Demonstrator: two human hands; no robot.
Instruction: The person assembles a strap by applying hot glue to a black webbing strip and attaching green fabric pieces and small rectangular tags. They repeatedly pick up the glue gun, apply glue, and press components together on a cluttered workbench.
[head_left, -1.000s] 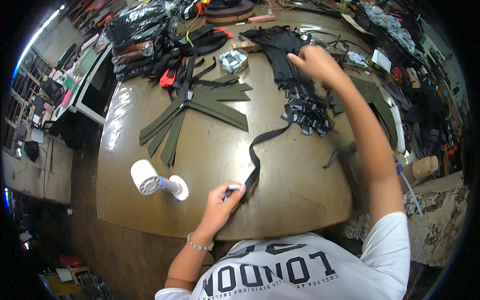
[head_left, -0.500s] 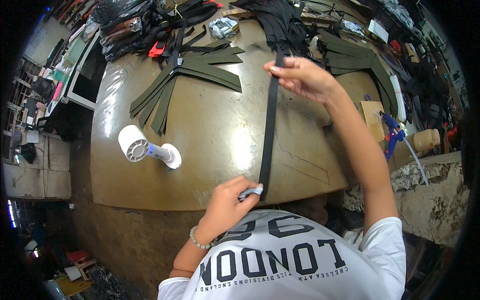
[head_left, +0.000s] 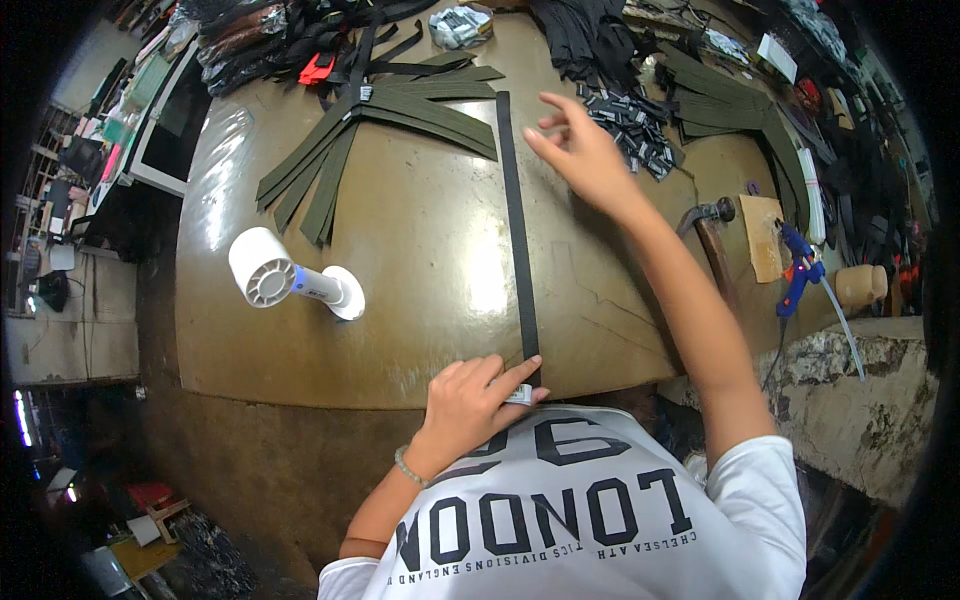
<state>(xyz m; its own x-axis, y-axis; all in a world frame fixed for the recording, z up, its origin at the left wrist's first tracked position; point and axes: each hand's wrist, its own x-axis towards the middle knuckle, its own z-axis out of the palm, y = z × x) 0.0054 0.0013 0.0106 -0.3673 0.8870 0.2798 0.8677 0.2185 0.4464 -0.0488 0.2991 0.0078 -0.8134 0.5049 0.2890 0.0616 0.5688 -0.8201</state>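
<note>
At the left side of the rounded, glossy brown worktop a small white handheld fan lies tipped over, its round grille facing outward; it is smooth plastic and could roll if the surface is bumped. Just beyond it, olive-green flat webbing strips fan out in a loose sheaf, matte and woven, their ends overlapping. Down the middle runs a long black webbing strap, laid flat and straight from the far end near the olive strips to the near edge. The left hand pins its near end at the worktop's rim, fingers curled and the forefinger pressing down on the strap beside a small pale piece I cannot make out. If that pressure eases, I judge the strap may slide off the polished edge or skew out of line. The right hand hovers with fingers spread loosely, just beside the strap's far part and not gripping it, so the far end is free to curl or shift. Further right lie a heap of small black buckles, a hammer and a blue glue gun, close enough to snag a sleeve.
</note>
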